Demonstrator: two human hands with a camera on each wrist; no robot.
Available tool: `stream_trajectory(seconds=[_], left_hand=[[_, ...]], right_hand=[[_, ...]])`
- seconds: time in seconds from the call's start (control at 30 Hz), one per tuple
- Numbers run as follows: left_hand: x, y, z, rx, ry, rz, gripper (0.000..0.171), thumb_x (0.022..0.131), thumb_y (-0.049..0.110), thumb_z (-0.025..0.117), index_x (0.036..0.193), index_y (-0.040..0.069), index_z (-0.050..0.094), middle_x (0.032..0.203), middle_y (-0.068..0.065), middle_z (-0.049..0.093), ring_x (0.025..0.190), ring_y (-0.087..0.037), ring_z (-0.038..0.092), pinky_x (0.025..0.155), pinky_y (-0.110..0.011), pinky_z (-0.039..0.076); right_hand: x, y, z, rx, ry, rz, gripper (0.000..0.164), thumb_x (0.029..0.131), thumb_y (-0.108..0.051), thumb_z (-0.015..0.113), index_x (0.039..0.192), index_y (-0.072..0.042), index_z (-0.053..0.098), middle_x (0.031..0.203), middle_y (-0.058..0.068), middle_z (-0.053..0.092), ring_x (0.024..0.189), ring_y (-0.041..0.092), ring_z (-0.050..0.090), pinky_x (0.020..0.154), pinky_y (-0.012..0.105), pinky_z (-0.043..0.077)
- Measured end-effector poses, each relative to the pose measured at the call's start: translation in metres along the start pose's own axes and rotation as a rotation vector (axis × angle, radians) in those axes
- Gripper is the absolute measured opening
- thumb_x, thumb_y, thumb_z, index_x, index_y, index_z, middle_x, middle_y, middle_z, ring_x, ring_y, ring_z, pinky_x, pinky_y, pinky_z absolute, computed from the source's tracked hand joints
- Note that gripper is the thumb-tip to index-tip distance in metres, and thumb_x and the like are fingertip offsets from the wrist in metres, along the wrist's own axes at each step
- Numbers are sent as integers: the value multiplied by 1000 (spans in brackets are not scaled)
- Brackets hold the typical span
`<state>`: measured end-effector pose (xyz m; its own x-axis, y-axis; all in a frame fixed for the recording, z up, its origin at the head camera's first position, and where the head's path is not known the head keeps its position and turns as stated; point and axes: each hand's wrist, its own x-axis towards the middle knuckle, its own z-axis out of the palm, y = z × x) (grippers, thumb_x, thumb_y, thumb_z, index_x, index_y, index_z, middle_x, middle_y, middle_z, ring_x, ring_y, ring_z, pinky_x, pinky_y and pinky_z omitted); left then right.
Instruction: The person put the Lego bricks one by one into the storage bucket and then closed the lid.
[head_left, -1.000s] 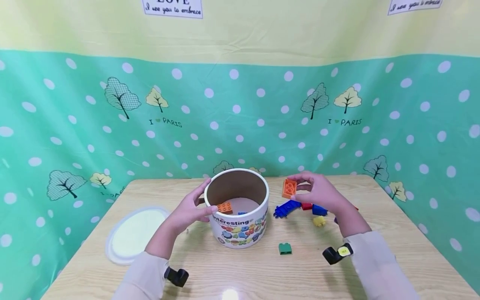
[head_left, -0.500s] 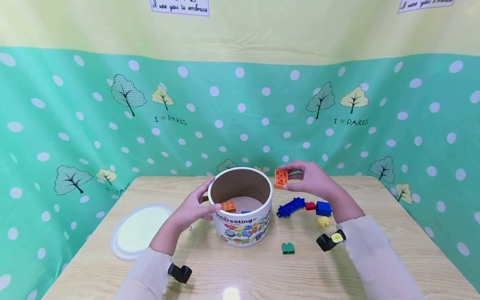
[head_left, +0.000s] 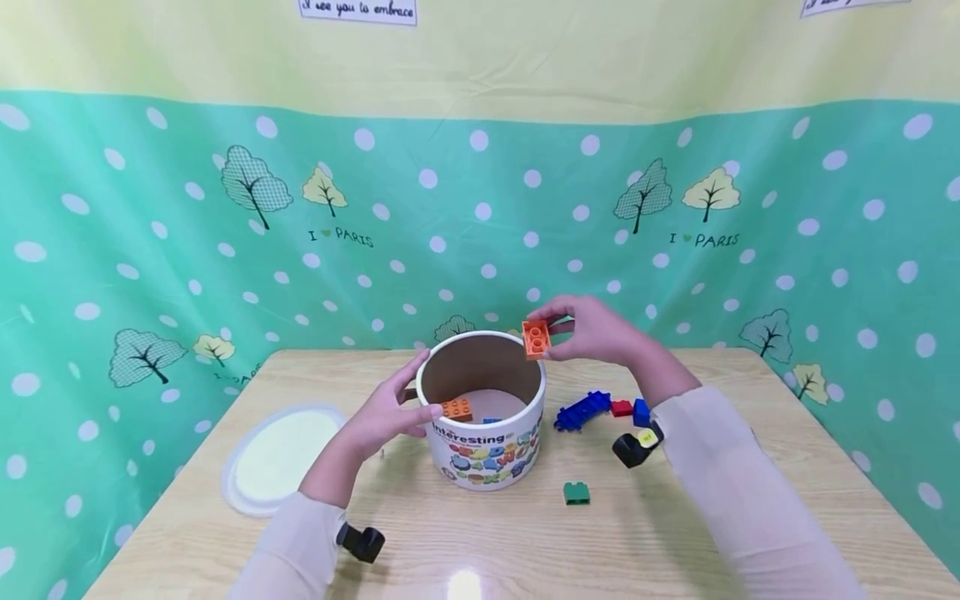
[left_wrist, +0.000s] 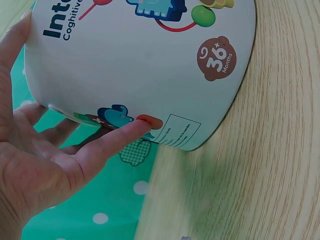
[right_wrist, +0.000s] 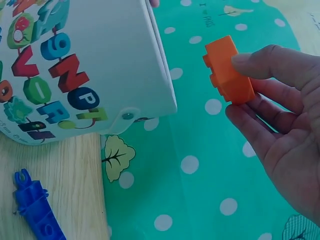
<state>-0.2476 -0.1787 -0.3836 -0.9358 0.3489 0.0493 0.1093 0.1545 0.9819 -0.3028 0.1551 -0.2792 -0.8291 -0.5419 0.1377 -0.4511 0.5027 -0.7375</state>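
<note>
A white round toy bucket (head_left: 483, 467) with printed letters and pictures stands on the table. My left hand (head_left: 386, 412) rests against its left side, thumb at the rim and fingers spread along the outside wall. In the left wrist view, one straight finger (left_wrist: 115, 142) touches the printed wall. My right hand (head_left: 592, 332) pinches an orange toy brick (head_left: 536, 340) over the bucket's right rim, its hollow underside facing the head camera. In the right wrist view, thumb and fingers hold this brick (right_wrist: 227, 70) by its sides, beside the bucket. Inside the bucket lie another orange brick (head_left: 457, 408) and a blue piece (head_left: 492, 421).
A white round lid (head_left: 281, 462) lies left of the bucket. On the right are a long blue toy piece (head_left: 583, 411), a red brick (head_left: 622, 407) and a blue brick (head_left: 641, 412). A green brick (head_left: 577, 493) sits nearer the front. A dotted curtain (head_left: 480, 233) hangs behind.
My right hand has carried the orange brick leftward and up, from above the loose pieces to the bucket's right rim. My left hand stays on the bucket; the head view has shifted slightly.
</note>
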Motion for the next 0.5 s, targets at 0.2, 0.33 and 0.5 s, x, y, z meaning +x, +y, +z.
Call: stream_trajectory(seconds=[0.2,0.33,0.5], left_hand=[[1,4,-1,8,4,10,95,81,28,80,156,28,21,160,-7,18,135,-47,33,74,-48,58],[0,4,-1,7,-1,4,96,81,27,80,157,27,21,160,-6,17,135,-47,33,74,-48,58],[-1,3,0,3,-1,-5,96,81,28,80,157,27,20,160,-8,18,135,-48,32,75,-50,58]], right_hand=[[15,-11,1,-15,-39,18,50,78,1,78,125,-7,64,122,8,60,115,34,59,82,36,57],[24,-17,3,-40,-63,13,51,77,4,77,124,-7,65,122,7,59,116,34,59,81,35,57],[35,-21,8,-18,-92,36,50,75,4,78,123,-7,66,120,7,63,112,30,61,84,33,56]])
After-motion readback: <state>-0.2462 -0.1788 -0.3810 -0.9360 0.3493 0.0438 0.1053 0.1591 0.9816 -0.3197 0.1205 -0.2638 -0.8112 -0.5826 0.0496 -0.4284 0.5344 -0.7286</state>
